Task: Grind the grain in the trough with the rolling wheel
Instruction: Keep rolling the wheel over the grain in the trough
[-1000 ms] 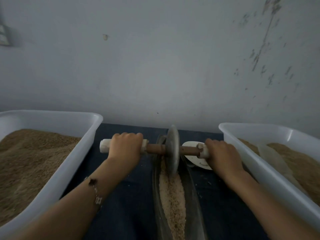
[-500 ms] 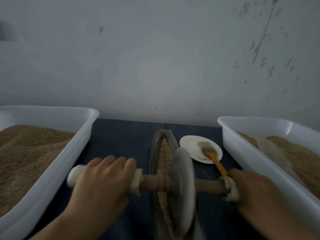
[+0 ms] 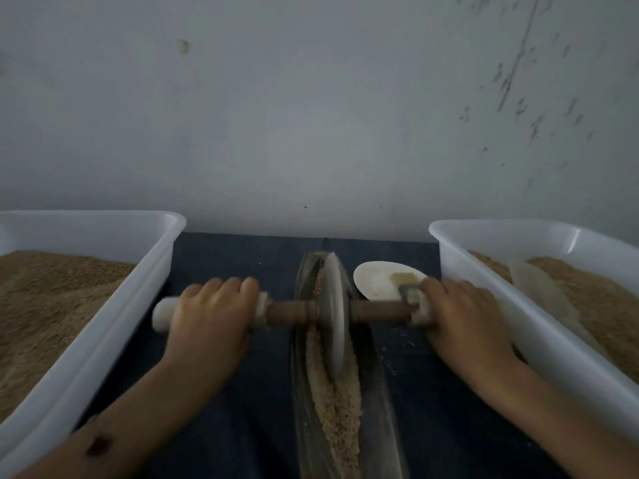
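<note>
From the head camera: the left hand point(image 3: 211, 316) wraps the white left grip, the right hand point(image 3: 465, 321) clamps the right grip of the wooden axle point(image 3: 378, 311). The rolling wheel point(image 3: 332, 314) stands upright in the trough point(image 3: 380, 402), toward its far half, crushed grain point(image 3: 337, 402) heaped nearer. White tubs point(image 3: 484, 305) flank the dark worktop point(image 3: 224, 264).
</note>
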Demonstrator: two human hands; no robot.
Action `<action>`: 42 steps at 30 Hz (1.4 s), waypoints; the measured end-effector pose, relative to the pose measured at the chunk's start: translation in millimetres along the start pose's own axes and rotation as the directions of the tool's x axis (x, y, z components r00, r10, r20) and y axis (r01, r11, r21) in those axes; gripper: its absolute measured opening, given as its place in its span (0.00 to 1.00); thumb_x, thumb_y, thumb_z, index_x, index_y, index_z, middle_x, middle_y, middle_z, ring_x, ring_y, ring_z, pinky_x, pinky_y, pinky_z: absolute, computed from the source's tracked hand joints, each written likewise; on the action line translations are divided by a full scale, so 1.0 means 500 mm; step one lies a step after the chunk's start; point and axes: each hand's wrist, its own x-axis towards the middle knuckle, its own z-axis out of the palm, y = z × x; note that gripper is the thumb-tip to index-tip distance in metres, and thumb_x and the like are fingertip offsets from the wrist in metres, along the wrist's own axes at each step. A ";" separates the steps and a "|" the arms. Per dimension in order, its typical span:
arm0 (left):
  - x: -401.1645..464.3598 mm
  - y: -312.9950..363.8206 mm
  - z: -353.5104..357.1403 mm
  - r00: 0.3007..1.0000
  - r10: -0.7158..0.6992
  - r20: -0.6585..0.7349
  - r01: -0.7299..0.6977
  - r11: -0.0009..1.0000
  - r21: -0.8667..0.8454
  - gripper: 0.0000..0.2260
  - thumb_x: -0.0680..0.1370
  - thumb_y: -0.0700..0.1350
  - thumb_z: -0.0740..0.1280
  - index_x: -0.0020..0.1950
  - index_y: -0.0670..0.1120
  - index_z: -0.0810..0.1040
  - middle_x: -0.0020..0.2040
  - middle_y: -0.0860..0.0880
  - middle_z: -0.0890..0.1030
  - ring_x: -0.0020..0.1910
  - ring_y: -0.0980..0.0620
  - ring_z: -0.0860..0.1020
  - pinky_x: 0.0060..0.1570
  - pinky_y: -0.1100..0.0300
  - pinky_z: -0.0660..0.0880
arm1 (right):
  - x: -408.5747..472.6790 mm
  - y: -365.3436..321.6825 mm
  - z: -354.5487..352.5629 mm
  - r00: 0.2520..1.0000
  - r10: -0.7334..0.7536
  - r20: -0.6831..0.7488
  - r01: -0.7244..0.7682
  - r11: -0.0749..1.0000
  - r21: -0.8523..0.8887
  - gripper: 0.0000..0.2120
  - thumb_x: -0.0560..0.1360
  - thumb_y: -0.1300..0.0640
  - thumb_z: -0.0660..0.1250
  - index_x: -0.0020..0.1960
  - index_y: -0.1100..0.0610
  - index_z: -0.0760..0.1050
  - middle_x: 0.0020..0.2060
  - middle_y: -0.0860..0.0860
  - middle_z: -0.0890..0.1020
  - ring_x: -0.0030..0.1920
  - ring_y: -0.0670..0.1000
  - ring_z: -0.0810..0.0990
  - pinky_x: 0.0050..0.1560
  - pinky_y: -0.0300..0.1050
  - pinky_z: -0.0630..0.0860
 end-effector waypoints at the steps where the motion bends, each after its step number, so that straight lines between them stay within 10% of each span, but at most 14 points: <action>1: 0.021 -0.002 0.014 0.999 -0.046 -0.005 0.046 0.998 0.042 0.13 0.65 0.43 0.75 0.43 0.48 0.72 0.40 0.50 0.78 0.39 0.49 0.77 0.40 0.57 0.66 | 0.027 -0.003 0.012 0.999 0.023 -0.022 -0.024 0.999 -0.047 0.13 0.70 0.60 0.67 0.52 0.51 0.71 0.45 0.50 0.78 0.45 0.54 0.75 0.42 0.45 0.63; 13: 0.006 -0.009 0.002 0.998 -0.030 0.055 0.030 1.000 0.010 0.13 0.73 0.52 0.65 0.42 0.54 0.59 0.41 0.56 0.71 0.39 0.56 0.67 0.42 0.61 0.61 | -0.016 0.010 0.008 0.985 -0.008 -0.175 0.005 1.000 -0.020 0.15 0.59 0.67 0.75 0.39 0.55 0.73 0.32 0.52 0.77 0.33 0.56 0.75 0.34 0.47 0.67; 22: -0.119 0.005 -0.105 0.981 0.189 -0.037 -0.192 0.979 -0.075 0.22 0.48 0.42 0.79 0.31 0.50 0.68 0.26 0.53 0.70 0.22 0.49 0.70 0.24 0.58 0.62 | -0.144 0.046 -0.064 0.976 -0.174 -0.131 0.173 0.985 -0.017 0.23 0.41 0.64 0.81 0.30 0.52 0.74 0.25 0.47 0.73 0.24 0.52 0.72 0.25 0.47 0.70; 27: -0.074 0.013 -0.071 0.987 0.163 0.004 -0.162 0.983 -0.083 0.24 0.50 0.43 0.80 0.34 0.51 0.68 0.28 0.53 0.71 0.25 0.52 0.71 0.28 0.59 0.63 | -0.105 -0.011 -0.041 0.974 -0.176 -0.141 0.181 0.983 0.026 0.24 0.46 0.60 0.82 0.34 0.50 0.71 0.26 0.45 0.71 0.26 0.50 0.72 0.28 0.45 0.67; 32: 0.037 0.001 -0.006 0.997 -0.001 0.075 -0.005 0.997 0.071 0.14 0.74 0.48 0.65 0.42 0.53 0.58 0.46 0.55 0.75 0.45 0.53 0.74 0.43 0.60 0.62 | 0.024 -0.040 0.013 0.997 -0.079 -0.015 0.079 0.997 0.001 0.08 0.71 0.54 0.65 0.45 0.49 0.66 0.45 0.48 0.78 0.47 0.53 0.76 0.42 0.47 0.61; 42: 0.058 0.002 0.011 0.999 -0.051 0.010 0.049 0.989 0.136 0.14 0.74 0.46 0.66 0.44 0.50 0.59 0.47 0.52 0.77 0.46 0.51 0.75 0.43 0.59 0.62 | 0.043 -0.031 0.036 0.989 -0.041 -0.140 0.041 0.999 -0.004 0.06 0.70 0.59 0.67 0.45 0.55 0.71 0.41 0.53 0.80 0.43 0.57 0.76 0.41 0.48 0.62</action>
